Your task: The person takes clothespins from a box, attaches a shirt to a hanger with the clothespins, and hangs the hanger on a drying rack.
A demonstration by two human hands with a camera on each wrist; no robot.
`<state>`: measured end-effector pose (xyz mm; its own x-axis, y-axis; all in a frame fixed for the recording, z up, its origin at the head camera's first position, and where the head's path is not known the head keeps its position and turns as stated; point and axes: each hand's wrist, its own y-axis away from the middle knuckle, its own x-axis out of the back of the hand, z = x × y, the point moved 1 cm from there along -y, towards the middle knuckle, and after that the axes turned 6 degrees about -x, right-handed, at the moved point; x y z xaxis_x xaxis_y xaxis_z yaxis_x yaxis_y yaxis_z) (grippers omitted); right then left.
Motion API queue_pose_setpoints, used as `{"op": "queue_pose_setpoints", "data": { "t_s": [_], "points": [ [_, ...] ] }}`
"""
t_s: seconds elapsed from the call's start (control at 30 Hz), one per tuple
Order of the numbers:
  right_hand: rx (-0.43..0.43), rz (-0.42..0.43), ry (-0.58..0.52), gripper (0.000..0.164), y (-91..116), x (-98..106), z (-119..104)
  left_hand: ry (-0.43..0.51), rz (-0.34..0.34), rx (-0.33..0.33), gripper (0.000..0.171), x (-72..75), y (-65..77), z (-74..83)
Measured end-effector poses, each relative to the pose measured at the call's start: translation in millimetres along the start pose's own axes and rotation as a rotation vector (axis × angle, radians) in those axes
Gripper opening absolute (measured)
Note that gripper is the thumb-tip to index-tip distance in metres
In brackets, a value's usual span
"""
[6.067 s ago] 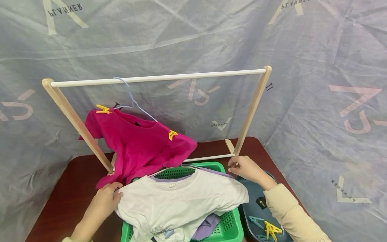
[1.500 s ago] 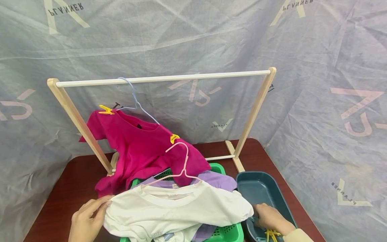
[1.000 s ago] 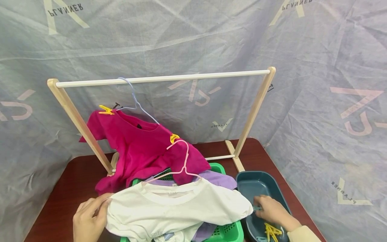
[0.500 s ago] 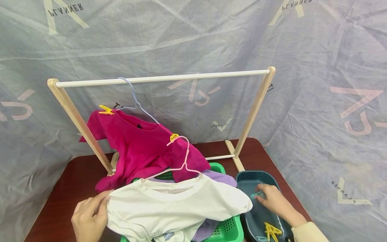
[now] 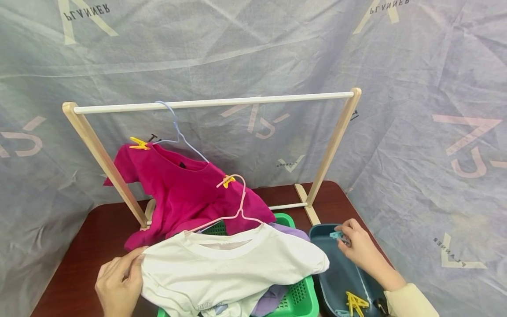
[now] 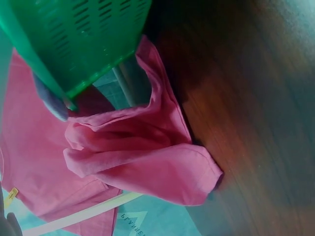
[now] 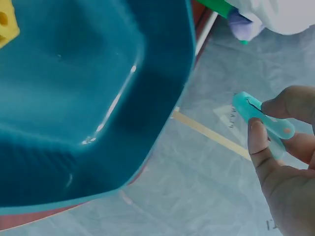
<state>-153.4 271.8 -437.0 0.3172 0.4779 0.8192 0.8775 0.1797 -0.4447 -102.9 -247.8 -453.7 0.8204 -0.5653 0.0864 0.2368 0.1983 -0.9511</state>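
My left hand [image 5: 119, 284] pinches the left shoulder of a white T-shirt [image 5: 233, 257]. The shirt is on a pink hanger [image 5: 240, 209], whose hook points up, free of the rail. My right hand [image 5: 362, 251] holds a light-blue clothespin [image 5: 336, 235] between thumb and fingers, above the far end of a dark-blue tray [image 5: 336, 273]. In the right wrist view the clothespin [image 7: 263, 115] sits clearly in the fingertips, apart from the tray. A magenta T-shirt [image 5: 178, 189] hangs from the rack on a blue hanger [image 5: 178, 132], with a yellow clothespin [image 5: 139, 143] at each shoulder.
Below the white shirt stands a green basket [image 5: 306, 299] with purple cloth [image 5: 271, 299] in it. Yellow clothespins [image 5: 356, 303] and a light-blue one lie in the tray. A wooden rack with a white rail [image 5: 257, 101] spans the table's back. Grey sheeting surrounds the table.
The right hand moved from beside the rack into the tray, took a light-blue clothespin and lifted it toward the far end. The left hand keeps hold of the white shirt; its hanger hook now stands up.
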Motion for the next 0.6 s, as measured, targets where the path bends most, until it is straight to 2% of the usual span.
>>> {"op": "queue_pose_setpoints", "data": {
  "t_s": [0.07,0.23,0.37,0.6],
  "points": [
    [0.018,0.011,-0.003,0.024,-3,2,-1,0.000,-0.042,0.010,0.004,1.2,1.3,-2.4],
    [-0.011,-0.020,-0.004,0.035,-11,9,-6,-0.029,-0.145,0.029,0.006,3.3,3.9,-4.9],
    [-0.023,-0.021,-0.004,0.036,-16,14,-12,-0.025,-0.197,0.017,0.006,3.8,4.8,-5.7],
    [0.106,0.054,-0.010,0.039,-31,19,-29,0.015,-0.252,-0.026,0.013,4.8,2.7,-5.1]
  ]
}}
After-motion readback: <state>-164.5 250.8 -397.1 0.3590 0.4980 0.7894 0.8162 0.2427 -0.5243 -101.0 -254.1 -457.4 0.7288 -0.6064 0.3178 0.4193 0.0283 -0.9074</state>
